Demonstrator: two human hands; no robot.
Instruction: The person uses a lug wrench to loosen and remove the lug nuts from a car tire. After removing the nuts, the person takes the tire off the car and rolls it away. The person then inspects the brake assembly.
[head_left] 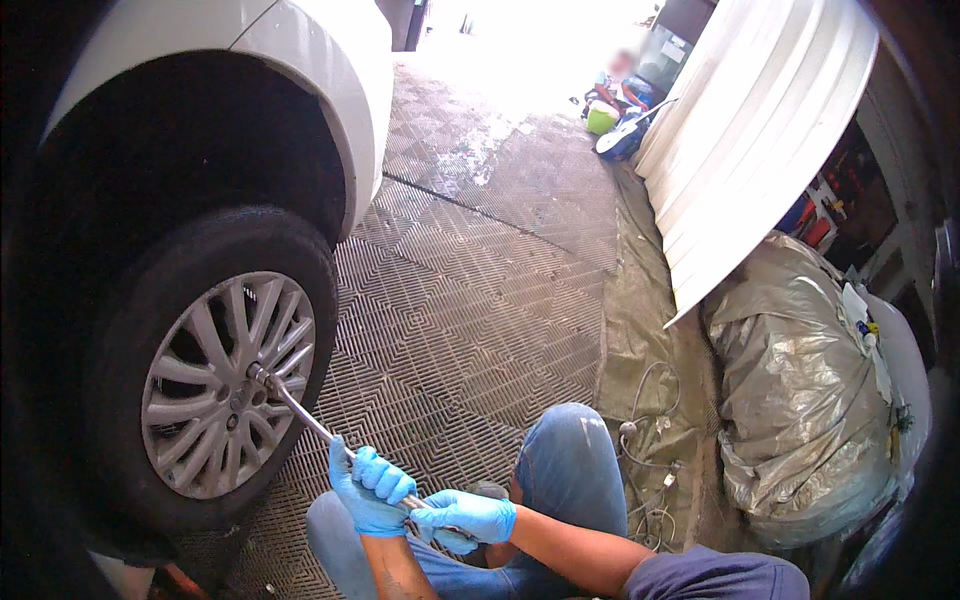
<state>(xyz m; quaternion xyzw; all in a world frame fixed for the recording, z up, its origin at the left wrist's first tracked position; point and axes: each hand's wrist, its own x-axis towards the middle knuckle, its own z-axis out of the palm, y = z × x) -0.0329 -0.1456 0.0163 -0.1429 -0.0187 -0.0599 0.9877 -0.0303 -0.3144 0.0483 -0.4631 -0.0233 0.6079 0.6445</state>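
A long metal socket wrench (pixel 308 417) slants from the wheel down towards my lap. Its socket end (pixel 260 375) sits at the lug nuts near the hub of the silver multi-spoke wheel (pixel 185 405). Wrapped round the wrench's handle is my left hand (pixel 368 490), in a blue glove. My right hand (pixel 466 517), gloved in blue too, grips the handle closer to its near end. The black tyre (pixel 312 240) stands under the arch of a white car (pixel 355 110).
Ribbed floor tiles (pixel 460 310) stretch ahead. On the right, a cable (pixel 640 400) lies on a green-brown cloth (pixel 625 310), beside a plastic-covered bundle (pixel 800 400). A white corrugated panel (pixel 750 140) leans above. Farther off, a person (pixel 612 90) sits near a green container (pixel 601 118).
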